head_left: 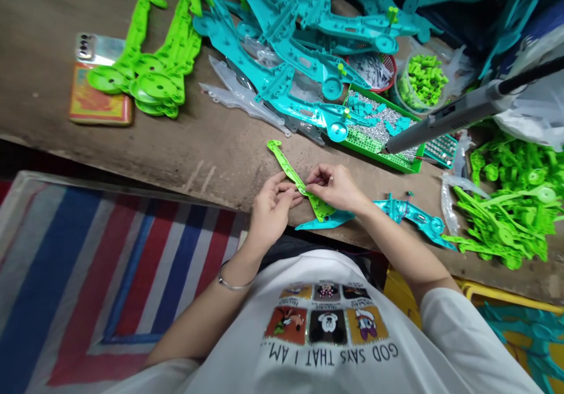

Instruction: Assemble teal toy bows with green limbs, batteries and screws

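A long, narrow lime-green plastic part point(286, 168) lies at a slant across the table's front edge, its wider end over a turquoise plastic part point(326, 222). My left hand point(274, 207) has its fingers curled around the near side of the green part, thumb and fingertips gripping its edge. From the other side, my right hand point(337, 185) is closed in a pinch at the middle of the same part. Whatever sits between its fingertips is too small or hidden to make out. Under my right forearm, a turquoise molded piece point(414, 215) carries small fittings.
A grey electric screwdriver point(445, 121) hangs over a green tray point(412, 167) of screws. Turquoise parts point(304, 97) pile up at the back. Green parts heap at right point(520, 206) and left point(154, 86), by a phone point(106, 49). A tub point(420, 83) holds green pieces.
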The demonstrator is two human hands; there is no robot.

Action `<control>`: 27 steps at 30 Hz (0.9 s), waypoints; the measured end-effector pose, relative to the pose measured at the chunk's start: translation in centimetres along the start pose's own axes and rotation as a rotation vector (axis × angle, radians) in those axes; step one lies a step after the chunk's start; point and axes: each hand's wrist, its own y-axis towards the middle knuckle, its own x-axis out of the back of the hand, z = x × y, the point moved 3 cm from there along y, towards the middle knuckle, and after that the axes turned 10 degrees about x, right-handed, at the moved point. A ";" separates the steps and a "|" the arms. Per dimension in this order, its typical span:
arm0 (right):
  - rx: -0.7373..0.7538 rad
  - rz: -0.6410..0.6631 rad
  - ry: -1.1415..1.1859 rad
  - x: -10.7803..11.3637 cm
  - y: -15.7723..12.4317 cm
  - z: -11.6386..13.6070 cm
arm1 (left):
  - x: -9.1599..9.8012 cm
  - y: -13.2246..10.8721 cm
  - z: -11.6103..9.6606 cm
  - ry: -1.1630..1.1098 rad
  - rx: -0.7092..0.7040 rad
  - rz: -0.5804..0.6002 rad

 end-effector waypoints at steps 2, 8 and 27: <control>0.012 -0.003 0.011 0.1 -0.1 0.1 | -0.6 -0.2 -0.1 -0.086 0.017 0.008; 0.036 0.013 -0.087 0.2 -0.5 1.2 | -1.8 -0.4 -0.2 -0.302 0.110 0.055; 0.019 0.011 0.079 -0.1 -2.0 0.0 | -1.8 0.1 1.0 -0.227 0.078 -0.017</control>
